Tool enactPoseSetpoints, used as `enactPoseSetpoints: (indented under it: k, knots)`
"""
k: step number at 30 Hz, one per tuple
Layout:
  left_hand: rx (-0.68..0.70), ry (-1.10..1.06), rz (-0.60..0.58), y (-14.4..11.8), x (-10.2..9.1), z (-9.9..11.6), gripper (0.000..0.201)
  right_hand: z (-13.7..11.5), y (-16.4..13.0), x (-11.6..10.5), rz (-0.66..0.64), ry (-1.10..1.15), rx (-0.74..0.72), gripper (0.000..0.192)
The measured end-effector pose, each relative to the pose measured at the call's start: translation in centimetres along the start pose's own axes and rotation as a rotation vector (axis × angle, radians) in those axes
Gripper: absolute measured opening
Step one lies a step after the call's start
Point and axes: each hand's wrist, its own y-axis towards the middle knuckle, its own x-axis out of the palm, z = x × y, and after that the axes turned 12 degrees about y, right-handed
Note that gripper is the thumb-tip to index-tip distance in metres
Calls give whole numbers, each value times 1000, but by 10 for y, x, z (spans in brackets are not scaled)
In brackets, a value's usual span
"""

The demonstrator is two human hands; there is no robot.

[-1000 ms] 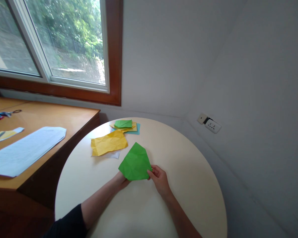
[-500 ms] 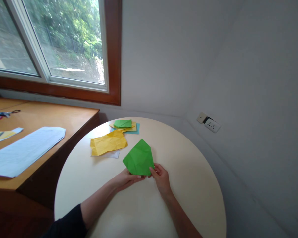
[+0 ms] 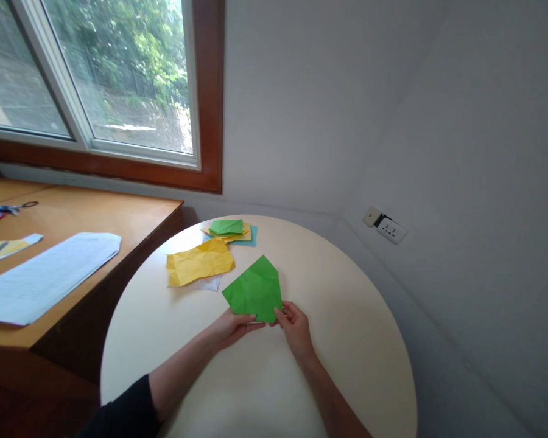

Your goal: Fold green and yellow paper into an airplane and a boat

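Note:
A creased green paper sheet [image 3: 254, 289] lies low over the round cream table [image 3: 347, 340], near its middle. My left hand [image 3: 234, 326] pinches the sheet's near edge from the left. My right hand [image 3: 295, 328] grips the near right corner with thumb and fingers. Both forearms reach in from the bottom of the view, the left one in a dark sleeve.
A crumpled yellow sheet [image 3: 200, 262] over a white one lies left of the green sheet. A small stack of green, yellow and blue papers [image 3: 231, 230] sits at the table's far edge. A wooden desk [image 3: 73, 219] with printed pages [image 3: 45, 277] and scissors [image 3: 4, 210] stands left. A wall socket [image 3: 391, 230] is at right.
The green sheet has shifted right and away from me and now lies flatter. My left hand came from under the sheet's left side to pinch its near edge.

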Motion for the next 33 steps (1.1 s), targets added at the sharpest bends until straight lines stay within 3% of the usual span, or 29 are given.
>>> enactPoseSetpoints:
  k: [16, 20, 26, 33]
  knots:
    - [181, 255, 241, 1, 7, 7, 33, 9, 4, -7, 9, -52, -61, 31]
    - [254, 361, 195, -2, 6, 9, 26, 2, 3, -7, 26, -62, -88, 30]
    - [360, 496, 145, -2, 1, 13, 24, -3, 1, -7, 13, 106, 16, 37]
    - [287, 569, 220, -4, -3, 10, 26, -12, -3, -3, 89, 273, 170, 42]
